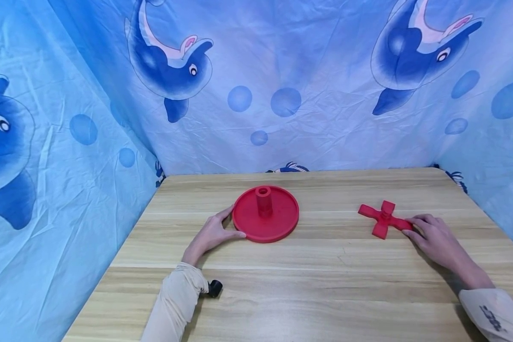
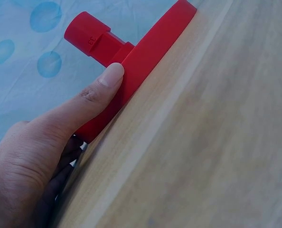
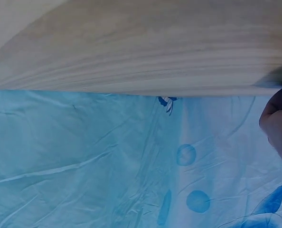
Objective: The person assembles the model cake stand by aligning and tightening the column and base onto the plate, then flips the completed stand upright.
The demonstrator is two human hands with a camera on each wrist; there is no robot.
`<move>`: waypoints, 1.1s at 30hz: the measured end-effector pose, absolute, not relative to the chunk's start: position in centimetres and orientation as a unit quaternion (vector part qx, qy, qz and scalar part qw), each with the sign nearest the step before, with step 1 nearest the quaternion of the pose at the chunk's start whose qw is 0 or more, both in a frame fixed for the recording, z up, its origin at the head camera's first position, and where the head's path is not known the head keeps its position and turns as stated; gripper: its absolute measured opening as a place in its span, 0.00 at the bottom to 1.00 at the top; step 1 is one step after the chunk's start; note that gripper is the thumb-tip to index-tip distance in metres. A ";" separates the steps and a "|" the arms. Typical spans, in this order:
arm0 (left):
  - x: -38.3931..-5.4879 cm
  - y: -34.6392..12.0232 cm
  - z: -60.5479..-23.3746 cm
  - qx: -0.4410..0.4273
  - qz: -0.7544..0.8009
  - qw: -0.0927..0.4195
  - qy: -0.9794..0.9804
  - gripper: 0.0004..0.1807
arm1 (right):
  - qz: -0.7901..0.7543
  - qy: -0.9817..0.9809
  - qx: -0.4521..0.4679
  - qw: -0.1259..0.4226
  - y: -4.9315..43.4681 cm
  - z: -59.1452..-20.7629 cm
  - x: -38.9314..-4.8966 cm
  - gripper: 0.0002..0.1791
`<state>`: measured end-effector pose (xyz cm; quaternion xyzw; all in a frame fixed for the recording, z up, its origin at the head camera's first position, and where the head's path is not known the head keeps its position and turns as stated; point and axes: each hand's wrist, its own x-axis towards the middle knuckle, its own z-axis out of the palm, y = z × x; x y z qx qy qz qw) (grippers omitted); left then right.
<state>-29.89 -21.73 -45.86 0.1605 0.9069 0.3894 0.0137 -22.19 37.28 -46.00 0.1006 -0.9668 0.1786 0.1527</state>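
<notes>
The left hand (image 1: pixel 211 233) is spread wide around the left side of a red dish (image 1: pixel 284 219), its thumb pressed to the near part of the rim and its fingers reaching behind, partly in shadow in the left wrist view. The right hand (image 1: pixel 438 240) is nearly closed, pinching the end of one arm of a red cross (image 1: pixel 380 228) between thumb and fingers; the right wrist view catches only part of this hand. The dish sits on the wooden table (image 1: pixel 290 285), left of the middle and near the far edge, with a hollow post (image 1: pixel 264 203) upright in it. The cross is well to its right, a small knob at its centre; whether it rests flat is hard to tell. A broad stretch of wood separates the two, and more runs toward the near side. The left sleeve (image 1: pixel 171 304) lies over that side, a black piece (image 1: pixel 215 288) at its cuff. A blue curtain (image 1: pixel 333 118) with dolphins rises behind the far edge and along both sides.
</notes>
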 end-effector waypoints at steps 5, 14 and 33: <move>-29.9 -21.7 -45.8 0.160 0.389 0.015 0.907 0.61 | 0.194 -0.966 0.092 0.146 36.8 -45.5 -22.4 0.23; -29.9 -21.8 -45.8 0.161 0.387 0.013 0.908 0.61 | 0.214 -0.961 0.088 0.152 35.7 -44.5 -22.3 0.24; -29.8 -21.7 -45.7 0.160 0.395 0.017 0.905 0.61 | 0.233 -0.942 0.115 0.213 33.1 -43.3 -22.8 0.22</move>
